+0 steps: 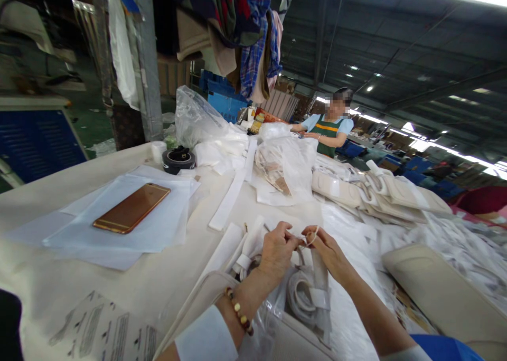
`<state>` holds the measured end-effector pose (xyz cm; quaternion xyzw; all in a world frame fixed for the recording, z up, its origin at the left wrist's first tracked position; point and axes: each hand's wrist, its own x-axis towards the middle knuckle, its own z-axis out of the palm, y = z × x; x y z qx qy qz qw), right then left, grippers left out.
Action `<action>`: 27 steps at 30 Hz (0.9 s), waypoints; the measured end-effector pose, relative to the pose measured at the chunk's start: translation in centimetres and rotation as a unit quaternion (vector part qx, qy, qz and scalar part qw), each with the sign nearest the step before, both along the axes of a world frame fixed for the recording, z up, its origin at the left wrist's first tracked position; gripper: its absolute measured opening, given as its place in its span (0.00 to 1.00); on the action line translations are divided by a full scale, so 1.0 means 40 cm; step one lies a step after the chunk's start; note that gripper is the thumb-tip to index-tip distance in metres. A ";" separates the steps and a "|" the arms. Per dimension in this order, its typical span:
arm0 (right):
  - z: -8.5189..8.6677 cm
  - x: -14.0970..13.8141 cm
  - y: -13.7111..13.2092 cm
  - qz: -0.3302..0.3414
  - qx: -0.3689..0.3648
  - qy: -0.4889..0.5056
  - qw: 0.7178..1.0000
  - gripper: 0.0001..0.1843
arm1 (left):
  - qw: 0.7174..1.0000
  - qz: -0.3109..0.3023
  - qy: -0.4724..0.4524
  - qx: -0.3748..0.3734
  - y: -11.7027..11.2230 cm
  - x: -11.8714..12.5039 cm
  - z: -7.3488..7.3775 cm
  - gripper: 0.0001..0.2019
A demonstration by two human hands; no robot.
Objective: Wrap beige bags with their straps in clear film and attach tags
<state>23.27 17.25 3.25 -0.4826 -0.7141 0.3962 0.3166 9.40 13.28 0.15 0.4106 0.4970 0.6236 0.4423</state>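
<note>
My left hand [279,250], with a beaded bracelet on its wrist, is closed in a pinch at one end of a thin white cord [313,238]. A slim grey tip pokes out past its knuckles; I cannot make out what it belongs to. My right hand [328,253] faces it, thumb and fingers closed on the cord, which loops over the fingertips. Below both hands lies a cream bag [209,292], partly covered by my left forearm. On it rest clear plastic and a coiled cream strap [300,293] bound with a white wrap.
A gold phone [132,208] lies on translucent sheets [174,218] to the left. Behind them sits a roll of black tape [178,161]. Cream bag pieces [396,192] are piled at right, near a large cream panel [443,297]. A co-worker [330,123] stands across the table.
</note>
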 end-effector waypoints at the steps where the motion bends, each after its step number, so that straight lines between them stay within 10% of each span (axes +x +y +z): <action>1: -0.012 0.007 0.002 -0.027 -0.006 0.020 0.999 0.19 | 1.000 0.003 0.002 0.011 -0.001 0.001 -0.001 0.09; 9: -0.028 0.056 0.000 -0.114 -0.010 0.093 0.989 0.18 | 0.993 0.055 -0.021 0.105 -0.031 -0.023 0.035 0.04; 16: 0.045 0.028 -0.038 0.056 0.035 -0.038 0.997 0.13 | 0.995 0.031 -0.008 0.098 -0.015 -0.023 0.030 0.07; 21: 0.018 0.021 -0.035 -0.044 0.070 0.036 0.996 0.15 | 0.979 -0.013 0.163 0.119 -0.004 -0.008 -0.011 0.16; 27: 0.007 0.019 -0.049 -0.063 0.113 0.090 0.988 0.12 | 0.884 -0.129 0.408 0.186 -0.020 0.008 -0.023 0.09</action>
